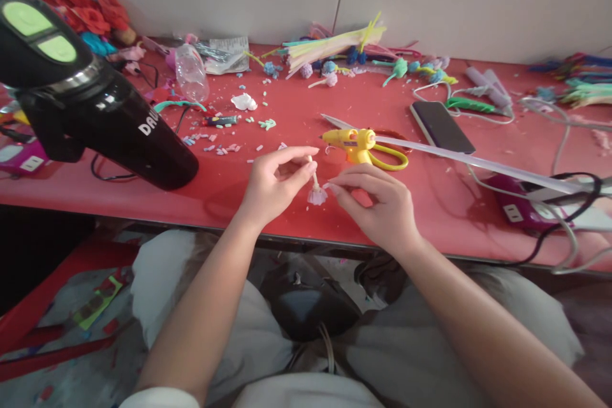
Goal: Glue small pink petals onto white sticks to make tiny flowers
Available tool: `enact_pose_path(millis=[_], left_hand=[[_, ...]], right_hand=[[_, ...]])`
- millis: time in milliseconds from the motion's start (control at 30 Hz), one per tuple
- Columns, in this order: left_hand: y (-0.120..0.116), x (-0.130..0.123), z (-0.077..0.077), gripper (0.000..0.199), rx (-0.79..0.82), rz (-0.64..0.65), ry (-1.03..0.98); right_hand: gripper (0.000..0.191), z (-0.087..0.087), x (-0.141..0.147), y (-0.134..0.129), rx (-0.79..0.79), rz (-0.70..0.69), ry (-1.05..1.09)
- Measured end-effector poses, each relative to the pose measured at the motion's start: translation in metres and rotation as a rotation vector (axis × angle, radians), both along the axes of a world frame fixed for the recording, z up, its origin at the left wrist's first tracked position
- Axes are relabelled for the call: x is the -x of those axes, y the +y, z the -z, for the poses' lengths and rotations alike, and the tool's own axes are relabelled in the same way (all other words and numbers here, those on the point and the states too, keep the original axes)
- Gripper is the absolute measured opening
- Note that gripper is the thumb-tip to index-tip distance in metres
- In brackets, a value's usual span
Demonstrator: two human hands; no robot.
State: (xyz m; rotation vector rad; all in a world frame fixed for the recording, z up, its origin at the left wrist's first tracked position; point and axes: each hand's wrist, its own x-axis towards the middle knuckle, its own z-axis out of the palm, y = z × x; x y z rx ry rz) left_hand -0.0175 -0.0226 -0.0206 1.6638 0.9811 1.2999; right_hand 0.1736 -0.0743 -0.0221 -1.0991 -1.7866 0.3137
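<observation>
Between the thumb and fingers of my left hand [280, 182] is the pale stem of a small pipe-cleaner flower [316, 195]. Its light purple head hangs downward above the table's front part. My right hand [377, 201] is closed in a pinch right beside that head, with a small pale piece [327, 186] at the fingertips; whether it touches the flower I cannot tell. Just beyond my hands, a yellow glue gun [351, 142] with a long clear glue stick [459, 160] lies over a pair of yellow-handled scissors [389, 158].
A large black bottle [119, 108] leans in at left. Small cut bits [224, 148] are strewn across the red table [287, 121]. Pipe cleaners [329, 48] and finished flowers lie along the wall. At right are a phone [442, 127], cables and a purple power strip [521, 204].
</observation>
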Motion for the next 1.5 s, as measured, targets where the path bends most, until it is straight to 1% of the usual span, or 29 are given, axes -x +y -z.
enact_pose_path(millis=[133,333,533,667,833,1133,1333,1400,1500], left_hand=[[0.0,-0.001,0.002,0.018,0.012,0.009,0.001],[0.001,-0.001,0.003,0.019,0.005,0.018,-0.006],[0.002,-0.001,0.002,0.017,0.009,-0.016,-0.008],[0.001,-0.001,0.003,0.017,0.036,-0.007,-0.047],[0.003,-0.001,0.005,0.018,0.048,0.013,-0.112],[0.002,-0.001,0.005,0.019,0.083,0.002,-0.137],[0.004,-0.001,0.005,0.02,0.088,-0.015,-0.146],[0.005,0.0,0.006,0.021,0.067,-0.041,-0.13],[0.006,0.002,0.007,0.023,0.037,-0.089,-0.107]], right_hand=[[0.013,0.004,0.001,0.001,-0.045,-0.015,-0.054],[0.014,0.006,0.0,0.001,-0.093,-0.05,-0.073],[0.017,0.01,-0.001,0.001,-0.18,-0.083,-0.142],[0.019,0.013,-0.002,0.001,-0.247,-0.086,-0.202],[0.02,0.013,-0.002,0.001,-0.284,-0.091,-0.271],[0.016,0.011,-0.002,0.001,-0.289,-0.074,-0.277],[0.019,0.015,-0.002,0.001,-0.277,-0.057,-0.277],[0.021,0.016,-0.003,0.002,-0.251,-0.046,-0.266],[0.022,0.016,-0.003,0.001,-0.168,-0.018,-0.202]])
